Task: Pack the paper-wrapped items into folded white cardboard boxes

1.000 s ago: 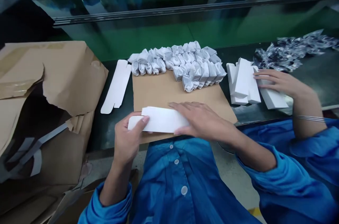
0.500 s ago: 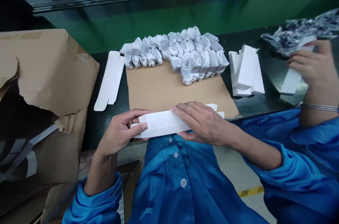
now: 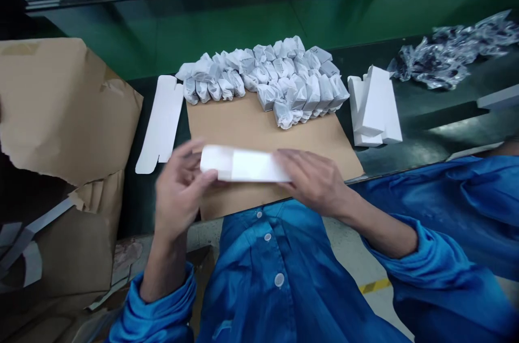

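A long white cardboard box (image 3: 247, 165), blurred by motion, is held level above the near part of a brown cardboard sheet (image 3: 227, 129). My right hand (image 3: 314, 178) wraps round its right end, hiding that end. At the left end, where a flap stands out, my left hand (image 3: 178, 186) has its thumb and fingers closed on the box. Behind my hands, several small paper-wrapped packets (image 3: 284, 81) lie in rows on the sheet's far part. A flat, unfolded white carton (image 3: 161, 121) rests on the dark table to the left.
White boxes (image 3: 375, 108) are piled right of the sheet. Crumpled clear plastic bags (image 3: 441, 54) lie farther right, near another white box (image 3: 500, 97). A torn brown carton (image 3: 60, 111) fills the left side. A co-worker's blue sleeve (image 3: 458, 186) is at the right edge.
The white box has been raised and turned in my hands, its left flap now extended. The co-worker's hand has left view, and a white box lies at the far right.
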Tool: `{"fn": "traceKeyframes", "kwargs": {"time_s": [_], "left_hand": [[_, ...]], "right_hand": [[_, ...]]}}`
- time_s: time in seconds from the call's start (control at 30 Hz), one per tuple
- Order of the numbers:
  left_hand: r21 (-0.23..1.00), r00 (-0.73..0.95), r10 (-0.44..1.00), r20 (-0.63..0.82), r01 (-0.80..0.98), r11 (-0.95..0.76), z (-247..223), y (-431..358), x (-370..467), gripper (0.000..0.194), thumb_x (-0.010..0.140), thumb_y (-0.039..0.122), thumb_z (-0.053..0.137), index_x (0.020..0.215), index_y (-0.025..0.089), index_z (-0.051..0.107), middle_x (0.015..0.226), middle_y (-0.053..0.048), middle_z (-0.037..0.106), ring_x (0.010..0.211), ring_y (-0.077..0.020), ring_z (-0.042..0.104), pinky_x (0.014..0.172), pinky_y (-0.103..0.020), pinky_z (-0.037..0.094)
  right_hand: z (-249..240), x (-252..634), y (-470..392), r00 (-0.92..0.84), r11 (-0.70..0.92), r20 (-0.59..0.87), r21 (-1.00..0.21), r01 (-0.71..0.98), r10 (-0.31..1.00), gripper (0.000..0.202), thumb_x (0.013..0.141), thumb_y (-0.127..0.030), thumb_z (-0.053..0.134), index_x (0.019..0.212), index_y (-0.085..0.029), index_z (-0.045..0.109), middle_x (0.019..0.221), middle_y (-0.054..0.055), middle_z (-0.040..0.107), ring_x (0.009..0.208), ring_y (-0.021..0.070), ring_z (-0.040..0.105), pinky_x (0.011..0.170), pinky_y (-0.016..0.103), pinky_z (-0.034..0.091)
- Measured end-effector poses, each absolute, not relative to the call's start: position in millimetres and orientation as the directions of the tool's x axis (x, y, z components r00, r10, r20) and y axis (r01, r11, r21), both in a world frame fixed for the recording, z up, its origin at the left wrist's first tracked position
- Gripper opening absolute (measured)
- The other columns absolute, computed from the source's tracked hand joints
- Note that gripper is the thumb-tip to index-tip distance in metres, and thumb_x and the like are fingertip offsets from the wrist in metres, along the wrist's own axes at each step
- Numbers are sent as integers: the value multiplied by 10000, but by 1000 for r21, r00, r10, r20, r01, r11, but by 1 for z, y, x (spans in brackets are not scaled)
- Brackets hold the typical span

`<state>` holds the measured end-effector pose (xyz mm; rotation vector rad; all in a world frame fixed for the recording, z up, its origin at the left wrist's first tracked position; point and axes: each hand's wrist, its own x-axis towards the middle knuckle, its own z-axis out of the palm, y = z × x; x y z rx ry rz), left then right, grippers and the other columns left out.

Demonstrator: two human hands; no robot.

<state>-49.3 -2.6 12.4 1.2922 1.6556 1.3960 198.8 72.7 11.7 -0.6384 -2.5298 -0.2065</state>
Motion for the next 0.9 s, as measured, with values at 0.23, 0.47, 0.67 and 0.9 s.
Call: {"fn": "traceKeyframes", "kwargs": {"time_s": [0.23,0.47,0.67,0.9], "left_hand": [[963,-455,861,227,239,-127,-4,-7,19,926,843,592,632,1538,273,111,1471,-175,471,1171,-280,627,939,-434,557],[856,-370,868,331,505,-110,-3,4,6,643,727,381,755,1289,226,485,1280,-82,549,1128,-242,586,929,-356,515],[827,-256,907,334,541,-152,-3,0,-4,501,712,348,751,1150,240,531,1096,-33,595,959,-198,629,805,-322,540],[774,-156,952,264,624,-112,-2,-1,-1,379,718,323,716,1033,235,523,955,-4,587,683,-142,585,548,-257,456]], "right_hand": [[-1,165,43,-617,806,530,-272,526,582,499,968,-312,528,1408,-86,461,1244,216,662,1136,305,652,917,447,574],[26,162,58,-566,584,384,-780,224,730,466,953,-401,598,1363,-184,552,1088,88,683,936,170,654,825,309,567],[28,165,80,-678,655,390,-734,179,623,366,949,-372,605,1233,-154,676,945,69,723,852,168,647,784,305,529],[33,156,103,-599,-133,-31,-983,-127,800,343,885,-503,655,840,-164,670,720,-21,613,613,85,569,545,208,466]]}}
